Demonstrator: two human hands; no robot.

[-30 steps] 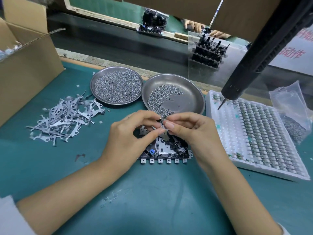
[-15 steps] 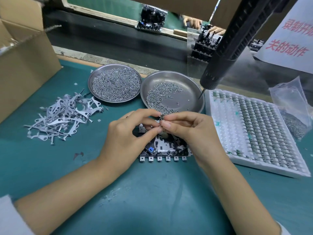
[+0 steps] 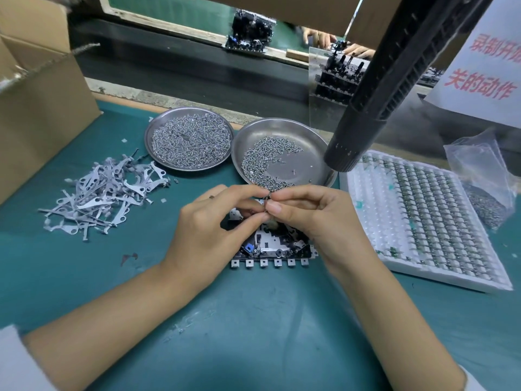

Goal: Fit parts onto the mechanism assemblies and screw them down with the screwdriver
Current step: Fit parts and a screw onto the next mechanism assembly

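Both hands (image 3: 208,227) (image 3: 313,218) fingertip-to-fingertip (curled)

A cardboard box (image 3: 36,108) stands at the far left of the green surface (image 3: 253,334). A clear plastic bag (image 3: 485,176) lies at the far right. Behind it hangs a white sign (image 3: 485,60) with red characters. A dark conveyor belt (image 3: 183,69) runs along the back.

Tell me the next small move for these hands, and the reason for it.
Probably lower the small part onto the mechanism assembly and seat it. Both the left hand and right hand pinch it just above the assembly, and the screwdriver hangs unheld, so fitting seems to come before screwing.
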